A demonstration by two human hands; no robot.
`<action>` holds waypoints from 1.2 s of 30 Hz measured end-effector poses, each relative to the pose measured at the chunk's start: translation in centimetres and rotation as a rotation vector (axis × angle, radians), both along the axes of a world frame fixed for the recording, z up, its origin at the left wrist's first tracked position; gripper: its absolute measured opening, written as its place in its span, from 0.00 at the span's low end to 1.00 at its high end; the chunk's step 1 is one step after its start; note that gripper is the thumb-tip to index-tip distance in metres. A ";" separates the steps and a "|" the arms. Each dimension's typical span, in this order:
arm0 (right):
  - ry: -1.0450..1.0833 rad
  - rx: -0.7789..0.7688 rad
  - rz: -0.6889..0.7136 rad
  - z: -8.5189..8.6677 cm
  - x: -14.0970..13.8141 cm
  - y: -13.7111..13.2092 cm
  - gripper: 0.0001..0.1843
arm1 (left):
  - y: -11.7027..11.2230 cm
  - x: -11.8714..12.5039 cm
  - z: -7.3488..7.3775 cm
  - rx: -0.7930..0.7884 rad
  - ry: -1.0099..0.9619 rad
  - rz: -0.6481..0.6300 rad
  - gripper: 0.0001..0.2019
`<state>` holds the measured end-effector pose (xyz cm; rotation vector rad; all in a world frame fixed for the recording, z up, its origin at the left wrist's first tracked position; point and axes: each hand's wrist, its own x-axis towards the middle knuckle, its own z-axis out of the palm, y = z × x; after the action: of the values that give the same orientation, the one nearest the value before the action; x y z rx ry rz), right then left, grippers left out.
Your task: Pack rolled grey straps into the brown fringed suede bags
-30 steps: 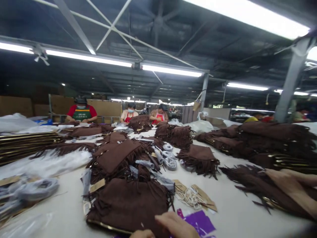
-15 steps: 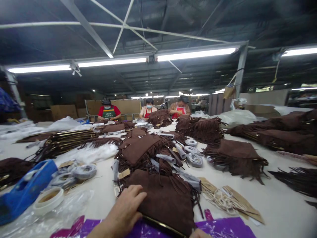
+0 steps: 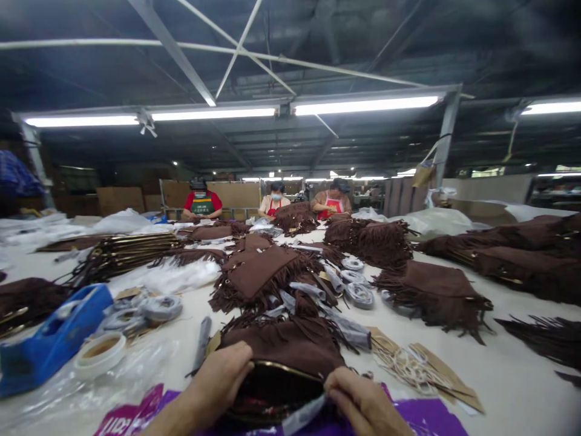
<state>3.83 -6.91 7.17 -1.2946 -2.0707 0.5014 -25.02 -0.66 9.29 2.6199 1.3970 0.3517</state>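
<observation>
A dark brown fringed handbag (image 3: 285, 340) lies before me with its gold-edged mouth spread wide, its dark inside facing me. At the left corner of the mouth, my left hand (image 3: 220, 378) is closed on the rim. My right hand (image 3: 358, 393) pinches the opposite corner. Beside its fingers, a strip in translucent grey plastic (image 3: 304, 415) slants across the opening; whether the hand also holds it is unclear. Under the handbag spreads a purple plastic bag (image 3: 429, 418). Another grey-wrapped strip (image 3: 203, 339) rests by the left hand.
On the left stand a blue tape dispenser (image 3: 54, 339) and a tape roll (image 3: 100, 357). More fringed bags (image 3: 258, 272) are heaped ahead. Brown paper tags with cords (image 3: 426, 369) lie at right. Several coiled wrapped straps (image 3: 358, 293) sit mid-table. Co-workers (image 3: 203, 203) are across the table.
The handbag's mouth, closed half a second ago, is now open. My left hand has shifted from its flat top to the rim, and my right hand has risen into view at the right corner.
</observation>
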 end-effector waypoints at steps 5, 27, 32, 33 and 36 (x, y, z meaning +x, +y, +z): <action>-0.159 0.093 0.193 2.6 -3.9 0.4 0.10 | 1.1 0.8 1.8 -0.171 -0.171 0.028 0.10; 0.029 -0.079 0.035 0.3 -9.9 5.3 0.14 | 5.5 0.0 -3.8 -0.496 -0.837 0.365 0.11; -0.091 -0.103 0.038 0.6 -10.7 5.3 0.13 | 6.0 -0.2 -4.2 -0.617 -0.977 0.400 0.11; -0.134 -0.108 0.026 0.5 -10.7 5.3 0.14 | 6.1 -0.2 -4.3 -0.635 -1.002 0.409 0.11; -0.162 -0.146 0.027 -0.2 -10.5 5.1 0.15 | 6.4 -0.2 -4.6 -0.688 -1.060 0.434 0.10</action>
<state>-6.69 -1.81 7.01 -1.4343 -2.2220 0.5857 -25.25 5.69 4.70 1.2111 1.2857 0.9212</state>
